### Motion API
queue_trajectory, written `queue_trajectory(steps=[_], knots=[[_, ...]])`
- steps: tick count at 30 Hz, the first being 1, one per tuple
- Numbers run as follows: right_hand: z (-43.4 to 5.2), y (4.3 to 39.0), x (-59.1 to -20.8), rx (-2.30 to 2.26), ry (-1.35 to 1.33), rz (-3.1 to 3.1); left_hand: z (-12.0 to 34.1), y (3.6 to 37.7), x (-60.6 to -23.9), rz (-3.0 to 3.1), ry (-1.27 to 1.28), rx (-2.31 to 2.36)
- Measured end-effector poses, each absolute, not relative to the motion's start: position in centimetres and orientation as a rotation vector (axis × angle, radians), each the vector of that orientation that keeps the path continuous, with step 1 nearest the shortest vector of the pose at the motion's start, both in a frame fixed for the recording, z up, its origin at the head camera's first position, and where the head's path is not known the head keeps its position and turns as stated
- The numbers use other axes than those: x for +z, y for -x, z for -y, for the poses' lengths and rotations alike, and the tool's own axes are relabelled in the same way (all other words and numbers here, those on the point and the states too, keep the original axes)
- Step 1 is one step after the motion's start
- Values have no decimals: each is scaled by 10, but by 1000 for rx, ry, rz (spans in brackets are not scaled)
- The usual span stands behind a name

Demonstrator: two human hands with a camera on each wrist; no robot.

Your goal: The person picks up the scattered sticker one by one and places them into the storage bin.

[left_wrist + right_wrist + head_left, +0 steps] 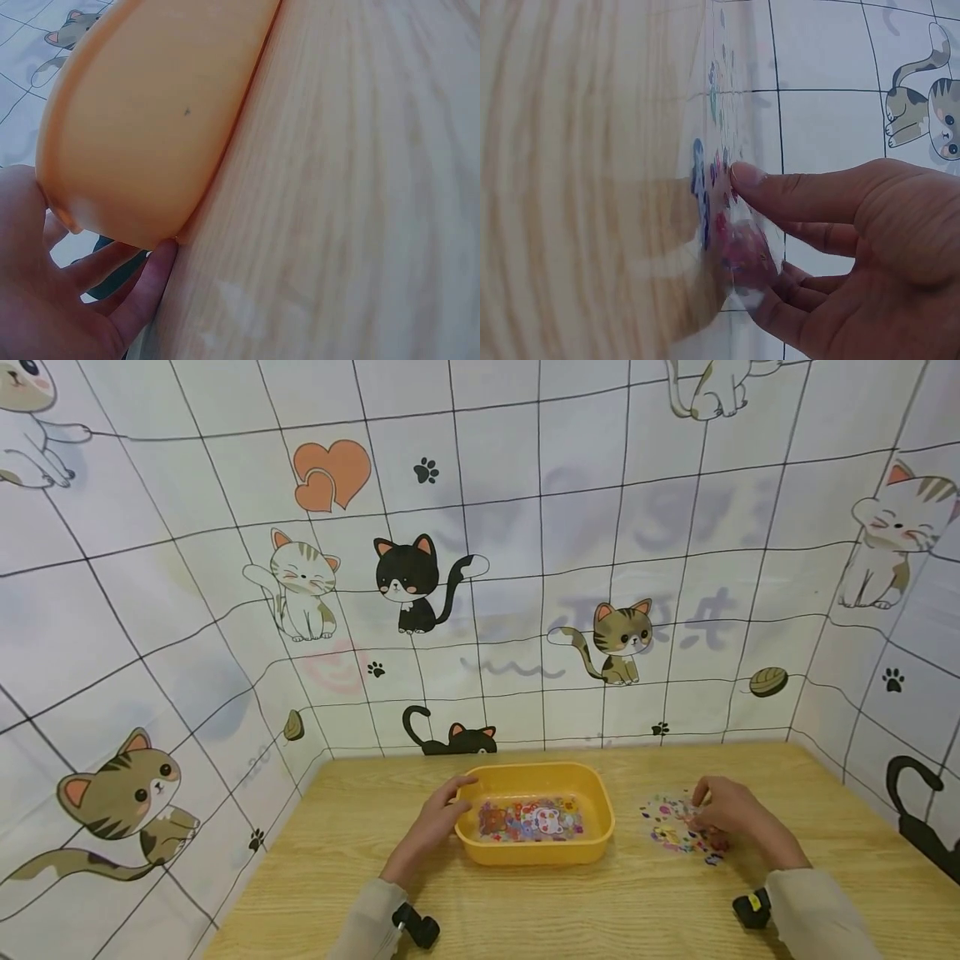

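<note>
A yellow plastic basin (534,854) stands on the table, and my left hand (435,817) grips its left end. In the left wrist view, the fingers of that hand (67,292) curl about the end of the basin wall (150,135). Inside the basin lie colourful stickers (528,819), among them a brown bear and a white animal face. To the basin's right, my right hand (731,810) pinches a clear sticker sheet (667,835) dotted with small bright shapes. In the right wrist view, the thumb and fingers of this hand (847,232) hold the see-through, shiny sheet (742,255).
The wooden table (600,910) carries the basin and the sheet. A wall covering (510,568) printed with cats and grid lines rises behind the table and on both sides. Dark wrist devices (752,908) sit at both sleeves.
</note>
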State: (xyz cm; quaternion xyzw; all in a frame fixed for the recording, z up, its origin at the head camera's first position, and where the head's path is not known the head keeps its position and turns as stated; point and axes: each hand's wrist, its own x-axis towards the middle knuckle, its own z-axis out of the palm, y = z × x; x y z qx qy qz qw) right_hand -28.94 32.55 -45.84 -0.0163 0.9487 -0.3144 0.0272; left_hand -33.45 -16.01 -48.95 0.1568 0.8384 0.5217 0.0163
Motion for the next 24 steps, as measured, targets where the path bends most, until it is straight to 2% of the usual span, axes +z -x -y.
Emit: queue_trajectory(steps=[24], knots=[[-332, 294, -449, -1131, 52, -2918, 160, 336, -491, -2578, -478, 1643]])
